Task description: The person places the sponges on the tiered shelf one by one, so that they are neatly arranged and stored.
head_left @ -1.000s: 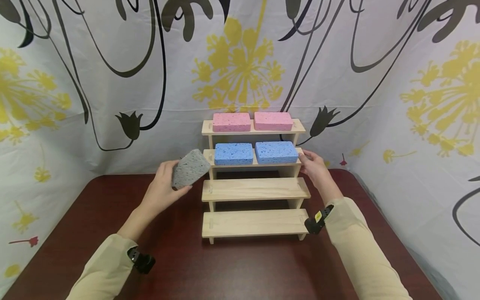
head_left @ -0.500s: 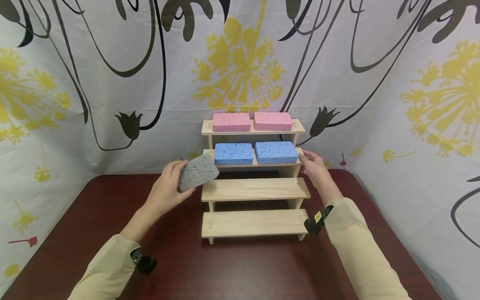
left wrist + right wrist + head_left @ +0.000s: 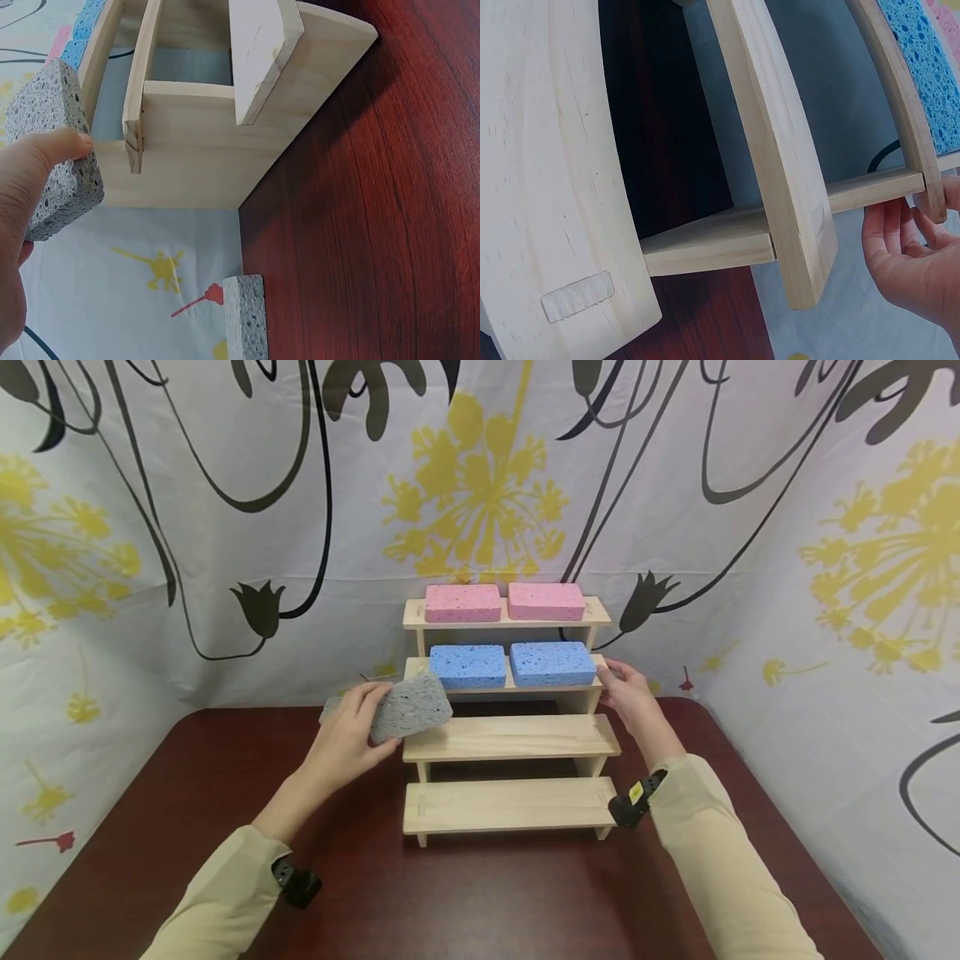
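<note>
A grey sponge is pinched in my left hand, its right end over the left end of the third tier down of a wooden tiered shelf. In the left wrist view the thumb presses one face of this sponge, held clear of the wood. My right hand grips the shelf's right side at the second tier; in the right wrist view its curled fingers are at the side board and tier end. Two blue sponges lie on that second tier, two pink sponges on the top one.
Another grey sponge stands on the dark red table, near the back cloth; in the head view my left hand mostly hides it. The lower two tiers show bare wood. A patterned cloth hangs behind and at both sides.
My left hand has moved right, bringing the grey sponge from left of the shelf to over a tier's left end, and the sponge has turned flatter. My right hand has stayed in place.
</note>
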`<state>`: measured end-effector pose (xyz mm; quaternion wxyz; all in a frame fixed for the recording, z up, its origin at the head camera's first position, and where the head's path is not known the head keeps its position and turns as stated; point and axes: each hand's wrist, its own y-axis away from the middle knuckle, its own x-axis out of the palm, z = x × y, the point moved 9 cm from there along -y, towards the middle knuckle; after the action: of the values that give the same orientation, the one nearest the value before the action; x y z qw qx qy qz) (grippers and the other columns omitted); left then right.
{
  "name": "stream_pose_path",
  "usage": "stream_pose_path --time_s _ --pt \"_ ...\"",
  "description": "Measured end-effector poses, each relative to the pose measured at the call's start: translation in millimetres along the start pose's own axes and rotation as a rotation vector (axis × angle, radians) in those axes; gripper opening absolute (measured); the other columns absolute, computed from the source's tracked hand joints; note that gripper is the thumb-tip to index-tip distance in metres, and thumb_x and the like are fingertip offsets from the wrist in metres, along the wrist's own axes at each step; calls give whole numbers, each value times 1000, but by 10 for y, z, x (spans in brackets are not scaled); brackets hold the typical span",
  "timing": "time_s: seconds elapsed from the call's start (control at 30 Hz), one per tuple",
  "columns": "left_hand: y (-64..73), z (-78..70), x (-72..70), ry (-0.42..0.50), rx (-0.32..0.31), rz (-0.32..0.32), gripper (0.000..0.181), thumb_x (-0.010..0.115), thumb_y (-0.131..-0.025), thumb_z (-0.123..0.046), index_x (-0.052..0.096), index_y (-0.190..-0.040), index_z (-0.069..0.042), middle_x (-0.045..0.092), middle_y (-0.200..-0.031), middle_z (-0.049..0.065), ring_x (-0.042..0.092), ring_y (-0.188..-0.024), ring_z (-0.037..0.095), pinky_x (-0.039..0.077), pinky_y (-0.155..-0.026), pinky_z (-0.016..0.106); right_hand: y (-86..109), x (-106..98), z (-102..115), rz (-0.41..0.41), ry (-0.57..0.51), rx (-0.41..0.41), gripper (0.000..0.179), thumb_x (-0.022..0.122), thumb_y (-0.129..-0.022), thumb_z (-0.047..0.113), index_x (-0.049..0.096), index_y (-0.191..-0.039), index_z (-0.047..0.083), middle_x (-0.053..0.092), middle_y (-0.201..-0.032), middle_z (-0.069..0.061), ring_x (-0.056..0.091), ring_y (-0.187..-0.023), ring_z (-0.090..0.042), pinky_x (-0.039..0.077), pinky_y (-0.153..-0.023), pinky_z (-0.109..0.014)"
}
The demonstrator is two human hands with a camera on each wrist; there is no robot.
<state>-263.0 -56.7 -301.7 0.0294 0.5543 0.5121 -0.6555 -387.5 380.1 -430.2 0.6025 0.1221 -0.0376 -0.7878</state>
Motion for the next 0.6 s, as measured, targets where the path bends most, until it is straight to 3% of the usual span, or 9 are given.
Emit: stream_pose_path --time_s 0.1,0.23,0.33,0.4,0.6 --pt "-18 -44 36 2 12 20 75 79 -67 -18 42 -130 1 47 -122 19 50 -108 34 47 -86 47 -72 -38 -31 -34 62 10 67 52 -83 56 32 -141 29 48 -134 -1 56 -110 -12 40 -100 -47" --pt "-37 -99 69 4 22 38 76 78 -68 -19 42 -132 0 47 -123 18 50 -106 32 48 -84 46 408 110 331 -5 96 2 64 46 -91 46 26 -145 18 41 -139 -13 50 -119 -21 36 -103 -49" --pt "-61 -147 84 3 39 43 75 77 -69 -20 42 -132 1 47 -124 18 50 -107 32 47 -85 45 807 251 613 41 84 -1 59 39 -97 33 18 -146 9 32 -144 -20 41 -127 -29 34 -107 -42" --pt "-81 -183 91 4 53 44 75 77 -69 -21 42 -132 1 47 -124 18 50 -107 32 47 -85 45 949 299 711 48 68 2 57 37 -98 29 17 -146 7 30 -144 -21 41 -126 -29 34 -107 -40" --pt "-122 -284 115 16 68 32 76 77 -69 -21 42 -132 2 48 -125 19 50 -109 32 47 -88 44 1031 326 734 37 31 24 54 34 -98 24 17 -146 7 29 -145 -20 39 -126 -27 34 -107 -39"
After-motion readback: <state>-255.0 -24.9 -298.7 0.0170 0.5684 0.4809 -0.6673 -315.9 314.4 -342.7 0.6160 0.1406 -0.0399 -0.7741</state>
